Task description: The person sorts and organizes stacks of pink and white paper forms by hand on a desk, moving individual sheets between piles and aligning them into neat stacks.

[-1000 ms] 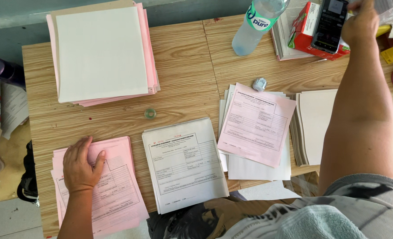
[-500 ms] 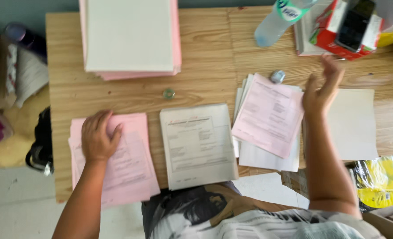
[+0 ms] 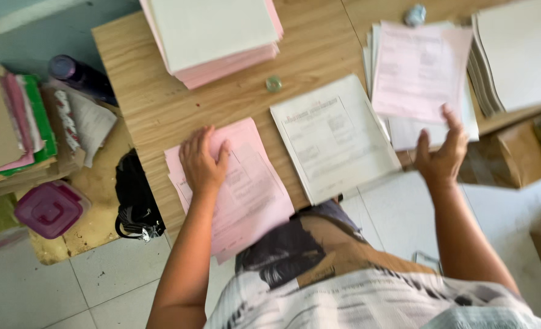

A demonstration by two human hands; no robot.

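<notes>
A: Far left, off the desk: a shelf stack of folders (image 3: 14, 122), tan, pink and green, w/ a magenta lidded tub (image 3: 51, 208) on the floor near it. Dark purple bottle (image 3: 81, 76) leans by the desk's left edge, black bag (image 3: 135, 201) hangs below.

B: And the wooden desk (image 3: 142, 103)?

A: Far side, a thick pile of cream and pink sheets (image 3: 215, 36). Nearer, left hand (image 3: 203, 161) is flat on the pink forms stack (image 3: 246, 189), palm down, fingers spread, pressing on the top sheet, not gripping. That stack sits at the near-left corner, its near end hanging over the desk edge.

B: Middle?

A: Small clear round cap (image 3: 273, 83) on bare wood, then the white forms stack (image 3: 331, 137) just right of the pink one, tilted, also overhanging the near edge. Blurry, print unreadable.

B: Right side?

A: A lone pink form (image 3: 419, 70) lies atop a loose white pile (image 3: 432, 131). Right hand (image 3: 444, 155) is at that pile's near edge, fingers apart and raised, fingertips at the paper. Can't tell if it's touching or pinching a sheet; too smeared.

B: Further right?

A: Crumpled silvery bit (image 3: 415, 13) at the far edge, and a cream sheet stack (image 3: 517, 55) far right, well apart from the pink forms. Cardboard box (image 3: 514, 155) under it.
</notes>
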